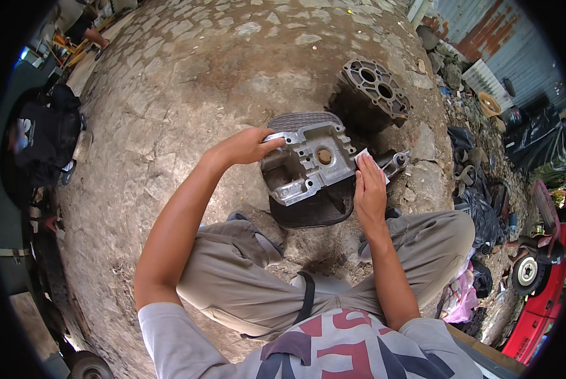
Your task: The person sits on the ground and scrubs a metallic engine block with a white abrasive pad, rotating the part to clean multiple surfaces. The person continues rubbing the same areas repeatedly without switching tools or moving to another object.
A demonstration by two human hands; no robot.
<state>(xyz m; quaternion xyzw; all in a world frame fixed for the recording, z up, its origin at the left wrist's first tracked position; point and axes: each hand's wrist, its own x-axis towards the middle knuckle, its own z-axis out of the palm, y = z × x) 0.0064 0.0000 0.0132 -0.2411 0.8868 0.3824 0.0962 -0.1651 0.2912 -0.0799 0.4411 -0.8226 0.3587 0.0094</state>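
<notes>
A grey cast-metal gearbox housing (321, 156) lies across a black ribbed mat or pad (311, 208) on the ground in front of me. My left hand (250, 146) grips the housing's upper left corner, thumb over its rim. At the opposite end, my right hand (370, 186) presses a white cloth or paper (362, 155) against the housing's right side; its fingers lie over it. Next to that hand, a round metal shaft end (400, 160) sticks out. Just beyond stands a larger dark casting (374, 91) with a round, holed top flange.
Uneven stone paving (182, 82) spreads around me. Along the right lie black plastic bags (485, 215), a pink bag (461, 294) and a red vehicle (535, 309) behind a small wheel (528, 274). Dark clothing (48, 136) hangs at left. Another person's leg (95, 36) shows at far left.
</notes>
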